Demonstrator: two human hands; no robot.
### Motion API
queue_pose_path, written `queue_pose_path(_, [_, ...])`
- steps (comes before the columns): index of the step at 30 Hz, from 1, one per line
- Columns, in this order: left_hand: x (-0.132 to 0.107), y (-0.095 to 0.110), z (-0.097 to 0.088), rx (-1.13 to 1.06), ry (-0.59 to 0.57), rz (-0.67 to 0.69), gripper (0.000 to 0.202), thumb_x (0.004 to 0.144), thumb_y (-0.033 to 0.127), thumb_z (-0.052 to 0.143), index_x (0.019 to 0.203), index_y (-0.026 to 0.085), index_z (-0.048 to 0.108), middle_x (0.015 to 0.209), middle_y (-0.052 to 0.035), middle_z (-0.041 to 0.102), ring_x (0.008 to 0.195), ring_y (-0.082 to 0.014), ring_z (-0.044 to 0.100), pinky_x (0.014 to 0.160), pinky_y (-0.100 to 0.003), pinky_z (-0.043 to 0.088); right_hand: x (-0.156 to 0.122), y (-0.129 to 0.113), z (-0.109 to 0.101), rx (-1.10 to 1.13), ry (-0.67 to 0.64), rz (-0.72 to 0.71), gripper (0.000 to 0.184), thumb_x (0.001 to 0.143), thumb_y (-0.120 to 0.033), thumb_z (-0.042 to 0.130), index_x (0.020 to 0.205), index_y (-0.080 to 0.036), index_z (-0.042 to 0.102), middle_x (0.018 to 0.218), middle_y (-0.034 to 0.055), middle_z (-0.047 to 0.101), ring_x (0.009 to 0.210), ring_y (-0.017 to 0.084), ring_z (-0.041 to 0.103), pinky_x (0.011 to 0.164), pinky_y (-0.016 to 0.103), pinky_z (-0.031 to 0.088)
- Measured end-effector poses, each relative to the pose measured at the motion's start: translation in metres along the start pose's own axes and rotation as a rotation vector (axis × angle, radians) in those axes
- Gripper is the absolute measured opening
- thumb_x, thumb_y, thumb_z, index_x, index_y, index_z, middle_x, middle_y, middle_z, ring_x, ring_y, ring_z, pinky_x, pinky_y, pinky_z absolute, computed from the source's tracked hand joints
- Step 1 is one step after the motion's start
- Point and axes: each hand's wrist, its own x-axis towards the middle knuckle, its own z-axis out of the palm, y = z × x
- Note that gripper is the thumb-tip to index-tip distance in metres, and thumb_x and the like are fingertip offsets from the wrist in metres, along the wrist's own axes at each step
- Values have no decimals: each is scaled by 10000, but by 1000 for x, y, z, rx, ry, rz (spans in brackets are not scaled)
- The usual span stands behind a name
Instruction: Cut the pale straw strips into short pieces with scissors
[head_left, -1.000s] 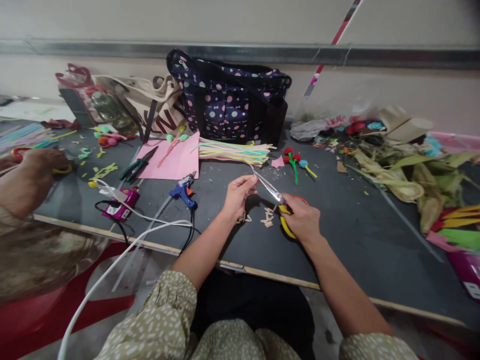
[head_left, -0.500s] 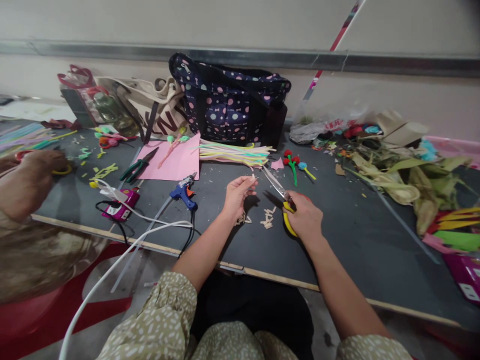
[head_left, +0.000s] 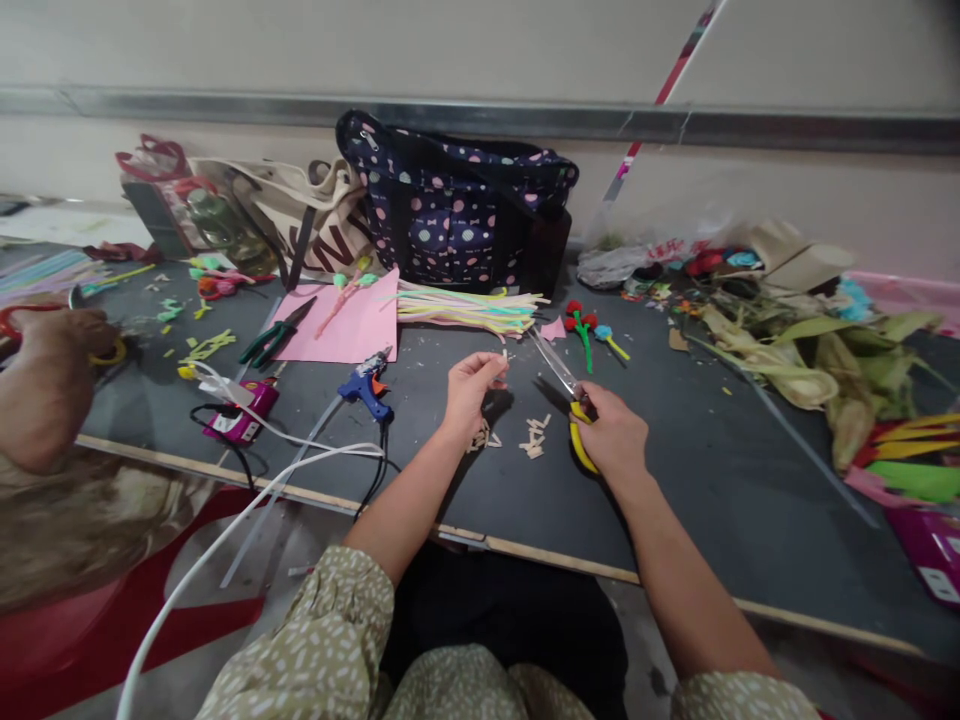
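My left hand (head_left: pixel 474 392) pinches a small pale piece (head_left: pixel 505 355) between thumb and fingertips; most of it is hidden. Yellow-handled scissors (head_left: pixel 555 362) are in my right hand (head_left: pixel 616 428), their blades angled up and to the left, a short gap from the pinched piece. On the table below lies a small pile of short beige pieces (head_left: pixel 535 438). More such bits (head_left: pixel 486 437) lie beside my left wrist, partly covered by it.
A blue glue gun (head_left: pixel 367 386) with cables lies to the left, near green-handled pliers (head_left: pixel 277 332) and pink paper (head_left: pixel 367 335). Pipe cleaners (head_left: pixel 469 306) lie before a dotted bag (head_left: pixel 457 200). Dried husks (head_left: pixel 787 360) are heaped right. At far left, a co-worker's hand (head_left: pixel 56 350) holds scissors.
My left hand has shifted slightly left, with the pinched piece now more upright. My right hand and scissors have barely moved. The co-worker's hand has moved left.
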Motion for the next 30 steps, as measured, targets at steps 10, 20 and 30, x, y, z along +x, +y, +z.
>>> queue_pose_path(10, [0,1,1,10,35,38,198,614,302,780,685,152,673,719,-30,667,604,-94,582,584,-238,485,0,-5,-2,34,-51,-16,304,727,-233,546,1018,-242,636,861,19,689,787,178,638,643,275,450])
queue_pose_path(20, [2,1,1,-69,47,38,283,572,278,817,689,159,589,670,28,597,560,-69,550,542,-214,484,-3,-6,-1,65,-17,-120,349,743,-208,546,1081,-232,633,950,10,702,831,150,638,707,244,451])
queue_pose_path(30, [3,2,-3,-178,17,-112,323,542,239,826,796,165,641,658,44,599,568,-57,556,597,-201,502,-4,-16,-5,-177,-11,-224,315,873,-242,468,1130,-227,649,868,18,684,795,137,601,628,243,338])
